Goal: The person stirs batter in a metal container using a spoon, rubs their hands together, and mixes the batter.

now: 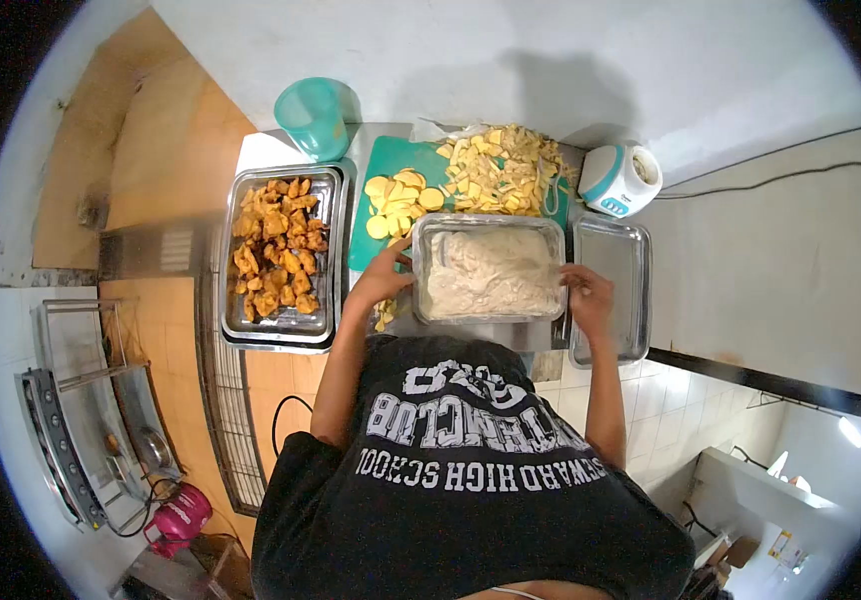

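A rectangular, see-through-looking container (489,218) holds a pale, thick, dough-like mass (491,270) and sits right in front of my body. My left hand (383,276) grips its left side, fingers at the wall. On the opposite side, my right hand (589,298) has its fingers closed at the right edge. Behind the container, a green cutting board (366,235) carries round yellow slices (401,200) and a heap of smaller yellow pieces (506,170). The container overlaps the board's front part.
To the left, a metal tray (230,250) holds browned fried pieces (276,250); a green plastic cup (312,118) stands behind it. On the right are a shallow metal tray (631,285) and a white-and-teal appliance (621,182). A wall rises behind the table.
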Tool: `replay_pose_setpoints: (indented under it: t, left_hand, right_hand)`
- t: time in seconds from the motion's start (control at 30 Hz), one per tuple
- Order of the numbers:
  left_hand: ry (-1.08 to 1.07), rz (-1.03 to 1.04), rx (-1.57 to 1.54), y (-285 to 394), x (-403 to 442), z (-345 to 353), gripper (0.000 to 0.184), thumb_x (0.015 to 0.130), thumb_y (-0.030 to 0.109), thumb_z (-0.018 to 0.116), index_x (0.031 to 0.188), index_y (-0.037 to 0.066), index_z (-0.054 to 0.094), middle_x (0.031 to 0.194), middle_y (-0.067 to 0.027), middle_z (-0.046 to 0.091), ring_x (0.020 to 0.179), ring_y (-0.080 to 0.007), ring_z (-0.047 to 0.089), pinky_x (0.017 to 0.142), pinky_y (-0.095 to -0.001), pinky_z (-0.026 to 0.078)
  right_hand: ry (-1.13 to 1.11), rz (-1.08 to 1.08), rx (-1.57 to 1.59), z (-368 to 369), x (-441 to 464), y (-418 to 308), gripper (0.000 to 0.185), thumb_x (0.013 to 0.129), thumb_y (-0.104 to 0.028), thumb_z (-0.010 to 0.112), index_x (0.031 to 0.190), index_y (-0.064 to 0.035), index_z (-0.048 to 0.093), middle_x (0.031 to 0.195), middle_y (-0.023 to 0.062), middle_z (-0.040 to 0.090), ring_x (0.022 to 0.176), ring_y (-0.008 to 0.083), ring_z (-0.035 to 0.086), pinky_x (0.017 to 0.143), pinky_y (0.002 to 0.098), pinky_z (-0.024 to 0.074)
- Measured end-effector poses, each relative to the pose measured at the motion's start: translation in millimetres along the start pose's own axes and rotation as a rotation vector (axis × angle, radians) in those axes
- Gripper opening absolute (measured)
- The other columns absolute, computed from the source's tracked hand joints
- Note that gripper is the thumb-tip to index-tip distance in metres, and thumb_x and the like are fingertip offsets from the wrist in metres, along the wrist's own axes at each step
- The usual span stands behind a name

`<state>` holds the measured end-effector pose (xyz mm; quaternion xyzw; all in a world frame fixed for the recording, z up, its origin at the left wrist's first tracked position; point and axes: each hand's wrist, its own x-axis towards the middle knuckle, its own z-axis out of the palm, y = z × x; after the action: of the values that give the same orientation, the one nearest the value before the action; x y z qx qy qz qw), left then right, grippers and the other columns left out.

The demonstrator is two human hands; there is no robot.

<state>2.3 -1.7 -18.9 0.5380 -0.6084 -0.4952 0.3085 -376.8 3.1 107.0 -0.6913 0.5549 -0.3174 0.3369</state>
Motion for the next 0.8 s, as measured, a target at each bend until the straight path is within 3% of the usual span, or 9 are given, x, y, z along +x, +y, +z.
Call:
replay_pose_setpoints:
  t: [0.07, 0.17, 0.3, 0.4, 0.47, 0.6, 0.7, 0.77, 0.8]
  left_hand:
    - [-0.031, -0.165, -0.164, 13.5, -1.4, -5.0, 0.078, 0.075, 0.001, 0.071, 0.147, 0.01, 0.044, 0.102, -0.0121, 0.065, 0.07, -0.0199, 0.068, 0.055, -0.0315, 0.052]
    - [-0.045, -0.109, -0.082, 3.9, 4.3, -4.8, 0.076, 0.075, 0.0, 0.07, 0.146, 0.011, 0.045, 0.101, -0.0115, 0.065, 0.068, -0.0185, 0.068, 0.053, -0.0307, 0.051]
    - [-0.072, -0.194, -0.161, 11.4, 1.6, -7.4, 0.074, 0.075, -0.001, 0.07, 0.144, 0.012, 0.047, 0.102, -0.0116, 0.064, 0.067, -0.0178, 0.068, 0.052, -0.0305, 0.051]
    - [-0.079, -0.207, -0.153, 15.0, 5.1, -8.3, 0.073, 0.075, -0.003, 0.069, 0.143, 0.011, 0.048, 0.102, -0.0123, 0.064, 0.066, -0.018, 0.068, 0.052, -0.0304, 0.051]
    - [-0.1, -0.246, -0.104, 31.2, 2.9, -11.9, 0.072, 0.073, 0.0, 0.069, 0.141, 0.0, 0.047, 0.108, -0.014, 0.062, 0.086, -0.0195, 0.063, 0.07, -0.0329, 0.056]
    - [-0.015, -0.079, -0.034, 5.5, 4.2, -3.5, 0.07, 0.075, -0.002, 0.069, 0.141, 0.008, 0.048, 0.106, -0.0131, 0.064, 0.069, -0.0189, 0.069, 0.054, -0.0316, 0.053]
    - [0.017, -0.129, -0.068, 13.5, -4.1, -4.1, 0.066, 0.076, 0.0, 0.069, 0.139, 0.005, 0.05, 0.108, -0.0135, 0.065, 0.072, -0.0205, 0.07, 0.06, -0.0322, 0.055]
    - [0.01, -0.266, -0.088, 36.4, -9.0, -8.1, 0.064, 0.076, 0.001, 0.069, 0.137, 0.004, 0.051, 0.108, -0.0137, 0.066, 0.075, -0.0218, 0.07, 0.066, -0.0326, 0.055]
    - [0.011, -0.265, -0.09, 35.8, -8.1, -7.8, 0.064, 0.076, 0.001, 0.069, 0.137, 0.004, 0.051, 0.108, -0.0137, 0.066, 0.075, -0.0218, 0.07, 0.066, -0.0326, 0.055]
  right_hand:
    - [0.207, 0.016, -0.163, -12.6, -5.9, 14.5, 0.02, 0.085, 0.0, 0.061, 0.101, -0.0048, 0.072, 0.094, 0.014, 0.073, 0.081, 0.0242, 0.071, 0.074, 0.034, 0.0552]
    - [0.293, 0.038, -0.471, 5.2, -21.3, 28.2, 0.018, 0.089, -0.007, 0.06, 0.104, -0.0061, 0.071, 0.092, 0.0149, 0.073, 0.076, 0.0284, 0.07, 0.069, 0.0366, 0.0543]
    - [0.365, 0.019, -0.392, 42.1, -27.1, 0.3, 0.018, 0.092, -0.013, 0.059, 0.101, -0.0053, 0.072, 0.085, 0.0156, 0.072, 0.069, 0.0319, 0.068, 0.064, 0.0371, 0.0526]
    - [0.263, 0.173, -0.295, 69.2, -20.6, -7.1, 0.018, 0.093, -0.014, 0.059, 0.099, -0.0042, 0.073, 0.08, 0.0164, 0.071, 0.066, 0.0299, 0.069, 0.063, 0.0365, 0.0522]
    - [0.241, 0.127, -0.064, 95.4, -14.5, 0.7, 0.019, 0.096, -0.012, 0.059, 0.096, 0.0033, 0.071, 0.08, 0.0139, 0.072, 0.062, 0.0192, 0.068, 0.058, 0.0307, 0.0516]
    - [0.185, 0.152, 0.123, 124.4, 13.0, 2.4, 0.02, 0.097, -0.013, 0.059, 0.1, 0.003, 0.07, 0.071, 0.0092, 0.068, 0.059, 0.0131, 0.064, 0.057, 0.0292, 0.052]
    - [0.233, 0.224, 0.202, 112.9, 36.5, -20.9, 0.025, 0.095, -0.019, 0.06, 0.096, 0.0028, 0.072, 0.072, 0.0164, 0.07, 0.06, 0.024, 0.069, 0.06, 0.0353, 0.0519]
    - [0.263, 0.193, 0.172, 103.6, 43.9, -22.4, 0.025, 0.096, -0.019, 0.06, 0.097, 0.0032, 0.071, 0.072, 0.0179, 0.069, 0.059, 0.0263, 0.069, 0.059, 0.037, 0.0519]
    - [0.3, 0.165, 0.026, 96.3, 46.5, -18.9, 0.024, 0.096, -0.019, 0.059, 0.098, 0.0022, 0.071, 0.071, 0.0176, 0.069, 0.06, 0.0281, 0.069, 0.059, 0.0377, 0.052]
